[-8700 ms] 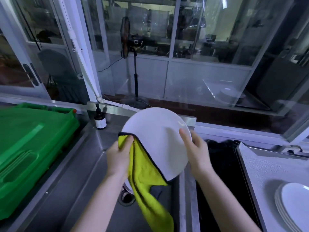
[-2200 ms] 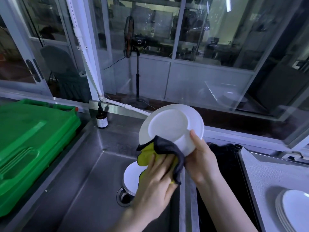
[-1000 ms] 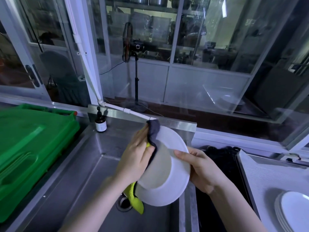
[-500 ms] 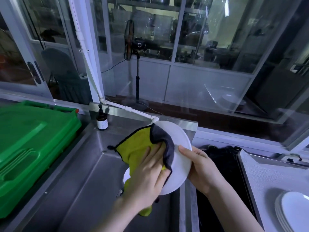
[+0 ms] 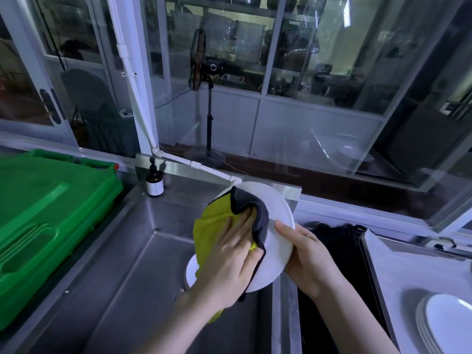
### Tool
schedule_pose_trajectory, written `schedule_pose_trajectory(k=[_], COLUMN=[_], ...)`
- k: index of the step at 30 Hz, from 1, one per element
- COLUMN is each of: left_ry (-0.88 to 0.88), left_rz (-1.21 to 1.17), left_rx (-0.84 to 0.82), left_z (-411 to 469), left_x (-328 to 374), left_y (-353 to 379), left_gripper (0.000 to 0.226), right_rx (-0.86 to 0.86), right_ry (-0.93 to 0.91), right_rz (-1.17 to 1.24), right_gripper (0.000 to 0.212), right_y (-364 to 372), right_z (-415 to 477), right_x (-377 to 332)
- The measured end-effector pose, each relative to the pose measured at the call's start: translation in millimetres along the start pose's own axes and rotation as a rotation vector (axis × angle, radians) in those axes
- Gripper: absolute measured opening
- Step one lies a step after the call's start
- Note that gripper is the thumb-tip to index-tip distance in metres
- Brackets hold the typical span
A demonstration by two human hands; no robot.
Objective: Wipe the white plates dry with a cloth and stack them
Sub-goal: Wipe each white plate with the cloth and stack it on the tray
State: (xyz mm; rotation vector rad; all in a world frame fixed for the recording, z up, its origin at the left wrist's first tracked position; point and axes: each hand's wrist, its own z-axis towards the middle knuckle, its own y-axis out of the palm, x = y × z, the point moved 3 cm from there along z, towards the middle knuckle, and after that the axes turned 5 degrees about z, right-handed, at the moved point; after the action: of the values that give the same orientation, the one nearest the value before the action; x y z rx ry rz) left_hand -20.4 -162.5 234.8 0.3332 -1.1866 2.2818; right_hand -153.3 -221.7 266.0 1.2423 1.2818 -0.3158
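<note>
Left hand point(image 5: 229, 261) flat, pressing cloth point(image 5: 214, 226) on plate point(image 5: 278, 205); right hand point(image 5: 306, 256) grips plate rim. Bottle point(image 5: 154, 181) label unreadable.

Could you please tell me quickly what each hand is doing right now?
Left hand: open, fingers pressing the cloth flat on the white plate.
Right hand: gripping the white plate's rim.

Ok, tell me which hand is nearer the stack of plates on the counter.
Right. The right hand grips the right edge of the held plate, on the side toward the stack of plates; the left hand presses the cloth against it, farther left.
</note>
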Motion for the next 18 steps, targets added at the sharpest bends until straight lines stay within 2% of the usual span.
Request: schedule_pose_trajectory(k=[5,7,10,13,18], left_ry=[-0.219,-0.251,-0.118,0.032,-0.064], left_rz=[-0.016,-0.022,-0.016,0.003,0.01], left_rx=[-0.017,-0.027,0.004,-0.045,-0.1], left_z=[6,-5,-17,-11,10], left_x=[-36,-40,-23,-6,-24], left_y=[-6,-5,0,9,6], left_gripper=[0.051,0.051,0.051,0.047,0.055], right_rx=[0.06,0.087,0.124,0.115,0.073], right_ry=[-0.045,-0.066,-0.071,-0.038,0.008], right_rz=[-0.015,-0.014,0.001,0.02,0.03], right_gripper=[0.037,0.038,0.038,0.037,0.034], right_y=[-8,-11,-12,-7,-5], right_z=[1,2,5,9,8], right_x=[-12,-20,-19,-2,19])
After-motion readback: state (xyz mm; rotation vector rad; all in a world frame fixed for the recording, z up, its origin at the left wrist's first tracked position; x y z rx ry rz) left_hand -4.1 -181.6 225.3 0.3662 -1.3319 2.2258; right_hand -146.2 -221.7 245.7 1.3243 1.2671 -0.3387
